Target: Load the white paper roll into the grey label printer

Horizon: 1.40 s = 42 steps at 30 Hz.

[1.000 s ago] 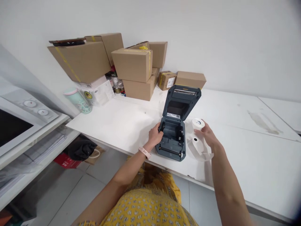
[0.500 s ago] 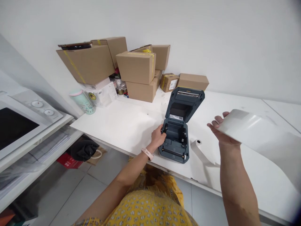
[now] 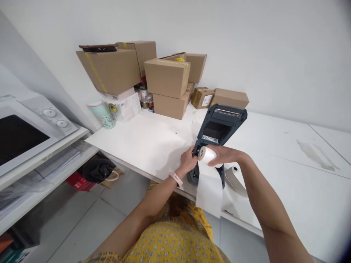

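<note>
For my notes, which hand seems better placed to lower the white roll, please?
Probably the right hand: it holds the roll over the open printer, whose side the left hand grips.

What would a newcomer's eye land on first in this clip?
Probably the dark machine with its raised lid, at the front of the table. The right hand holds a white roll over the machine, loose paper hanging in front, while the left hand grips its left side. Stacked cardboard boxes behind, toward the left, come next.

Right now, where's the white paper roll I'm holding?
In the head view, right of centre, the white paper roll is in your right hand, over the open label printer, just right of your left hand.
</note>
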Motion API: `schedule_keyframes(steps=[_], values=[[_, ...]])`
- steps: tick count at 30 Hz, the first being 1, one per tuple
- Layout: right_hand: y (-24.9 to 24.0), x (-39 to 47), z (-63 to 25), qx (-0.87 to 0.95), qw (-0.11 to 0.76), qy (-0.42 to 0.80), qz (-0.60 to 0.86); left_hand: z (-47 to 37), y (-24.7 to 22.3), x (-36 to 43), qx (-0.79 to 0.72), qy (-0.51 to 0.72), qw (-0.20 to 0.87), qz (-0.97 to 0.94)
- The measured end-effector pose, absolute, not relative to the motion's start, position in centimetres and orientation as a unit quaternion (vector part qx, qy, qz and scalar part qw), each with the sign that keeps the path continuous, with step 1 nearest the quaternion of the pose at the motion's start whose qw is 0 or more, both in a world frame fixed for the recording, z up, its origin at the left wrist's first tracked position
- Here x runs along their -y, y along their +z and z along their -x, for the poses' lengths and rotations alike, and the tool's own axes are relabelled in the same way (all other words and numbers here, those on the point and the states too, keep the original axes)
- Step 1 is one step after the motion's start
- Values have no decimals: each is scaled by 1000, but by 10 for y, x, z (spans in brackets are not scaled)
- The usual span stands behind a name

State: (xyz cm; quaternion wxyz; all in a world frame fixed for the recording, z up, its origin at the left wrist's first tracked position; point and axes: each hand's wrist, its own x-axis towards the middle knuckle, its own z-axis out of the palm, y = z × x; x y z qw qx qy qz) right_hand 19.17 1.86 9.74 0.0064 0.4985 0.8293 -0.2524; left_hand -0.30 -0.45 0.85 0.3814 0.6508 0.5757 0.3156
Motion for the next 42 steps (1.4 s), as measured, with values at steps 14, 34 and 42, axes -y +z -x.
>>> schedule_keyframes(steps=[14, 34, 42], values=[[59, -27, -184, -820, 88, -177, -537, 3, 10, 5, -585, 305, 376, -651], [-13, 146, -106, -787, -222, 109, -565, 4, 2, 8, -556, 351, 449, -604], [-15, 144, -98, -776, -227, 98, -581, 3, 2, 6, -550, 354, 462, -599]])
